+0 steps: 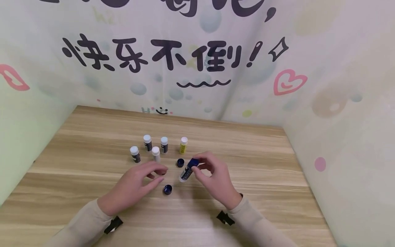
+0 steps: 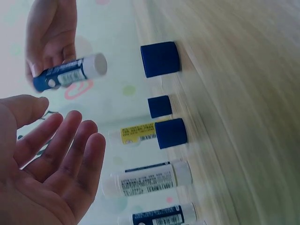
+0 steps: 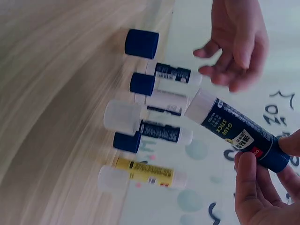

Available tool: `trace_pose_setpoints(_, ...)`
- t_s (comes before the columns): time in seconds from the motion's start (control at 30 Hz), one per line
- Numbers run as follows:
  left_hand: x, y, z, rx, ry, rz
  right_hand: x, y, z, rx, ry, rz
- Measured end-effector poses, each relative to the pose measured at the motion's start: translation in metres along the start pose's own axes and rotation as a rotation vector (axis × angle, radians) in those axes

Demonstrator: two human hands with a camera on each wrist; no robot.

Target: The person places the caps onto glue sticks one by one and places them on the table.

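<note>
- Your right hand (image 1: 217, 180) grasps a slim glue stick with a navy printed label (image 1: 186, 173), pinching its dark-blue end (image 1: 194, 162) between thumb and fingers.
- The stick is clear of the wooden table (image 1: 262, 161), tilted, its white end pointing down and toward your left hand (image 1: 131, 187).
- That left hand holds nothing; its fingers are relaxed and slightly spread, near the stick but not touching it.
- Two hollow, dark-blue, plastic-looking caps lie close by: one just beyond the stick (image 1: 180, 163), one nearer you (image 1: 168, 189).
- Past your hands stand a yellow-labelled tube with a pale top (image 1: 183, 145), a white tube (image 1: 156, 154) and three navy-labelled, white-topped tubes (image 1: 135, 154) (image 1: 148, 142) (image 1: 164, 145).
- The step in hand looks like handling the cap end of this stick; whether you are fitting or removing a cap, I cannot tell.
- If the blue end is to come off, your next move likely calls for the left fingers to steady the labelled barrel while the right pulls straight.
- If it stays on, lower the white end level beside the standing tubes without knocking them.
</note>
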State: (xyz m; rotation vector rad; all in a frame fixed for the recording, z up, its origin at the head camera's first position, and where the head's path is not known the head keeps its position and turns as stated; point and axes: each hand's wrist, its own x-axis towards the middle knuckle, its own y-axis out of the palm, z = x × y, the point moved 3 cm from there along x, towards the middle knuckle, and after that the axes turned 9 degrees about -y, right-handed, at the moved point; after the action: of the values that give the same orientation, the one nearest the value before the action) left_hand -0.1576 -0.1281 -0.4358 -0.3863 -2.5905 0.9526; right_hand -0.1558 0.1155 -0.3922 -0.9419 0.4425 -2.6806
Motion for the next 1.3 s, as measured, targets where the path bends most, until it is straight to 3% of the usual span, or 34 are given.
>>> trace_pose_setpoints(0.07, -0.001, -0.002, 0.001, 0.002, -0.016, -0.001, -0.002, -0.009, -0.005, 0.014, 0.068, -0.013)
trace_pose_setpoints(0.2, -0.005, -0.004, 0.007, 0.018, -0.043, -0.01, -0.009, -0.024, -0.019, -0.008, 0.119, -0.028)
trace_pose_setpoints(0.43, -0.012, -0.008, 0.016, 0.018, -0.042, -0.054, -0.013, -0.045, -0.025, -0.151, 0.062, -0.026)
trace_pose_setpoints(0.6, -0.016, -0.015, 0.02, 0.064, -0.057, -0.098, -0.022, -0.061, -0.05, -0.24, 0.039, -0.044)
trace_pose_setpoints(0.7, -0.018, -0.023, 0.023, 0.091, -0.049, -0.161, -0.029, -0.072, -0.067, -0.293, 0.043, -0.052)
trace_pose_setpoints(0.87, -0.023, -0.044, 0.033, 0.1, -0.016, -0.346, -0.036, -0.091, -0.084, -0.325, 0.102, -0.081)
trace_pose_setpoints(1.03, -0.029, -0.063, 0.048, 0.043, -0.077, -0.478, -0.041, -0.108, -0.095, -0.352, 0.15, -0.131)
trace_pose_setpoints(1.13, -0.03, -0.068, 0.056, 0.03, -0.152, -0.465, -0.043, -0.114, -0.099, -0.381, 0.164, -0.148)
trace_pose_setpoints(1.3, -0.027, -0.071, 0.066, 0.03, -0.256, -0.368, -0.044, -0.121, -0.105, -0.421, 0.181, -0.149)
